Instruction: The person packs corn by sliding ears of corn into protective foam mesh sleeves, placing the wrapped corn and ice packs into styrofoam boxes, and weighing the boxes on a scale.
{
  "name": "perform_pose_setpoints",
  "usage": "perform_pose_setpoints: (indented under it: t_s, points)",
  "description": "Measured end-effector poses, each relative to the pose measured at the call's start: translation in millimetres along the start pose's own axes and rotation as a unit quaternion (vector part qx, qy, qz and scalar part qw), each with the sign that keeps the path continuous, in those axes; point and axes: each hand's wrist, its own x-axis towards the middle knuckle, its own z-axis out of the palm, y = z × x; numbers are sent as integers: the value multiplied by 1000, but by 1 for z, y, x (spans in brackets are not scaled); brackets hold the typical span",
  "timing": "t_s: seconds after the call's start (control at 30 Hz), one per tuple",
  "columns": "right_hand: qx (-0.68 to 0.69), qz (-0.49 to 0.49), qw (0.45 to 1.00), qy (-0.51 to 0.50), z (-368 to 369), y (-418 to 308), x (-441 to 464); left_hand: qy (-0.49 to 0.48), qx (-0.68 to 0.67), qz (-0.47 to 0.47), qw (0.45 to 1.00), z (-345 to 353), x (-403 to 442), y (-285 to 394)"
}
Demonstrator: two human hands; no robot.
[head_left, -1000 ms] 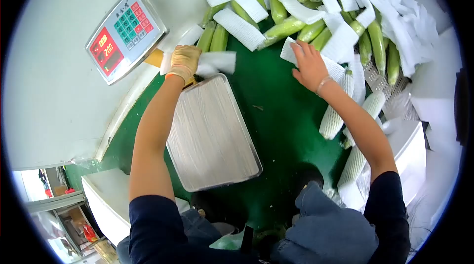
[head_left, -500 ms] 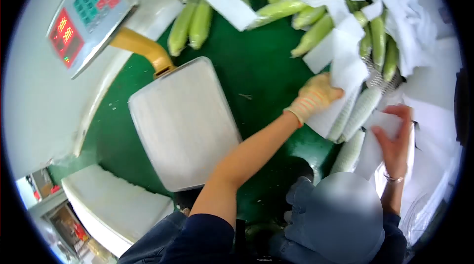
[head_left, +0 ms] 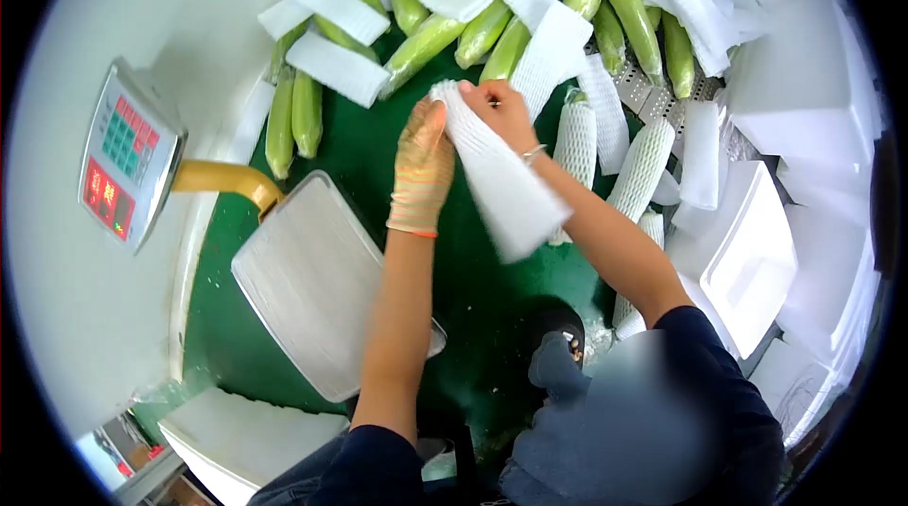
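A white foam net sleeve is held up between my two hands, its lower end hanging free and blurred. My left hand, in a striped work glove, pinches the sleeve's upper end from the left. Bare, with a bracelet at the wrist, my right hand has its fingers closed at the same end. Just right of it stands a long vegetable in a white foam net. Another netted one lies beyond my right forearm. Behind my hands are film-wrapped green vegetables that look like ears of corn.
A scale with a metal platform and a lit red display stands on the left. Loose foam sleeves lie over the green pile. White foam boxes line the right side. A white foam block is at lower left.
My hands have come together over the green surface, and a foam sleeve is now between them. My right hand has left the right side by the boxes. The view has shifted.
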Motion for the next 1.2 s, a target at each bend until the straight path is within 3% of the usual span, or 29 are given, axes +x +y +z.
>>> perform_pose_setpoints:
  t_s: [0.03, 0.1, 0.13, 0.17, 0.23, 0.3, 0.33, 0.37, 0.4, 0.47, 0.5, 0.53, 0.57, 0.6, 0.63, 0.67, 0.7, 0.77, 0.83, 0.9, 0.93, 1.0, 1.03, 1.1, 1.13, 1.2]
  points:
    - [48, -6, 998, 30, 15, 15, 10, -7, -257, -116, 960, 2, 12, 9]
    - [93, -7, 992, 90, 22, 34, 30, -23, 49, 49, 997, -13, 42, -36]
    - [154, 124, 975, 97, 18, 38, 43, -5, 207, 110, 972, -25, 59, -68]
    - [450, 211, 862, 105, 6, 22, 46, 11, 435, 240, 868, 1, 63, -24]
    - [501, 270, 816, 102, -13, 24, 46, -7, 615, 287, 734, 5, 100, -66]
    - [263, 191, 944, 56, -37, 60, 28, 57, 433, 44, 899, 40, 89, -63]
    - [123, 171, 976, 61, -43, 61, 22, 125, 329, -59, 934, 57, 84, -61]
    - [-20, 145, 987, 66, -47, 62, 19, 115, 465, -65, 875, 71, 77, -43]
    - [-33, 179, 981, 74, -38, 78, 18, 89, 494, -99, 859, 77, 75, -39]
    - [-284, -32, 958, 12, -28, 105, 10, -6, 444, -226, 867, 78, 74, -35]
    - [-95, -21, 990, 101, -27, 84, -2, -44, 387, -275, 879, 75, 76, -26]
    - [-158, -98, 978, 99, -41, 63, -21, -75, 294, -244, 921, 68, 58, -19]
    - [-46, -4, 995, 84, -58, 8, -42, -131, 416, 5, 900, 63, 22, -15]
    - [-11, -38, 998, 49, -70, 8, -61, -130, 230, -84, 961, 64, -7, 6]
    - [14, 85, 996, 35, -80, -42, -79, -144, 172, -84, 971, 62, -36, 20]
    - [-99, 99, 990, -16, -97, -86, -91, -150, 152, -68, 975, 60, -62, 33]
    - [-66, 105, 992, -26, -99, -99, -102, -144, 145, -55, 977, 57, -82, 38]
    - [-32, 117, 990, -72, -95, -107, -92, -70, 78, -78, 991, 48, -99, 24]
    - [20, 148, 988, -42, -73, -98, -65, 36, -40, -103, 993, 39, -88, -7]
    - [23, 141, 990, 23, -47, -66, -45, 131, -155, -114, 972, 33, -60, -26]
    - [41, 149, 987, 46, -40, -39, -38, 177, -268, -156, 934, 30, -42, -29]
    - [104, 204, 972, 56, -27, 34, -39, 236, -164, -131, 949, 42, -27, -19]
    - [148, 256, 954, 46, -22, 68, -47, 264, -137, -130, 946, 37, -25, -47]
    - [40, 237, 970, 32, -21, 94, -65, 257, -36, -220, 940, 32, -16, -68]
    - [8, 196, 979, 47, -18, 116, -74, 255, 47, -175, 950, 39, -9, -62]
    - [158, 260, 948, -96, -36, 98, -93, 96, -5, -58, 994, 30, -23, -45]
